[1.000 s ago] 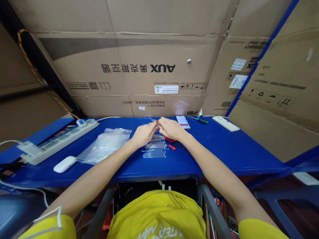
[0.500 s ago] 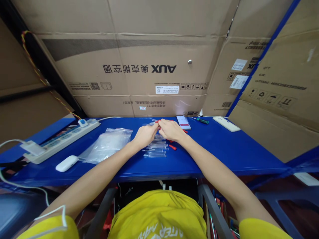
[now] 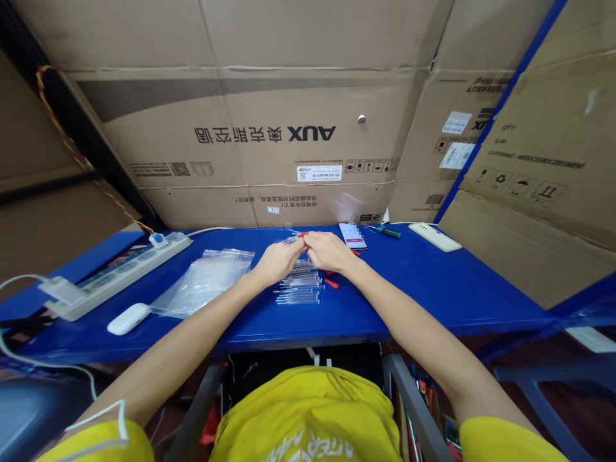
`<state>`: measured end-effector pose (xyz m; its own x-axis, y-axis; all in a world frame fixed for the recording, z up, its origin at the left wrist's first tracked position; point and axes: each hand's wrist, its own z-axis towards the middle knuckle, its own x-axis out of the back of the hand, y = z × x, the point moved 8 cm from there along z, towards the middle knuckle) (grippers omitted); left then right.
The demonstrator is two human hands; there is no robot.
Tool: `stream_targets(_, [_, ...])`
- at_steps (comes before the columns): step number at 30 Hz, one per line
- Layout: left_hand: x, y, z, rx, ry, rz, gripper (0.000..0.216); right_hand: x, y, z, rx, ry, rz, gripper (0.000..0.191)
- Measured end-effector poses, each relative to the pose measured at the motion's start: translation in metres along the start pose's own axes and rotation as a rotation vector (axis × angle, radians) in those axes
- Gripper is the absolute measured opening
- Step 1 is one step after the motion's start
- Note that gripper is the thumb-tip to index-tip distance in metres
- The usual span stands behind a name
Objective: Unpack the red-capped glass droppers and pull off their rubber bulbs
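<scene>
My left hand (image 3: 278, 261) and my right hand (image 3: 330, 250) meet at the middle of the blue table (image 3: 433, 289), fingers pinched together on a thin clear tube with a red cap (image 3: 302, 235). Just below the hands lies a row of several clear tubes (image 3: 299, 289), side by side. Loose red caps (image 3: 331, 283) lie to the right of that row, partly hidden under my right wrist.
A pile of clear plastic bags (image 3: 205, 281) lies left of the tubes. Further left are a white power strip (image 3: 115, 273) and a small white case (image 3: 128, 317). A phone (image 3: 353, 235), a green screwdriver (image 3: 387, 231) and a white flat device (image 3: 434, 237) lie along the back. Cardboard boxes (image 3: 289, 128) wall the table.
Both hands have stayed pinched together at the same spot above the tube row; only the camera has shifted slightly.
</scene>
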<state>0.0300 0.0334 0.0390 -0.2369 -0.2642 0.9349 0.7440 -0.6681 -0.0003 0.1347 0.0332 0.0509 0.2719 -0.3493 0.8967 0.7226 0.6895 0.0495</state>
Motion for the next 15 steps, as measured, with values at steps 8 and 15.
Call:
stream_targets(8, [0.007,-0.017,-0.001,0.034,0.012,-0.004,0.041,0.010,0.009,-0.005,0.027,0.010,0.138,0.023])
stream_targets(15, [0.007,-0.020,0.001,0.044,-0.015,-0.064,0.041,0.009,0.014,-0.008,-0.024,-0.035,0.046,0.030])
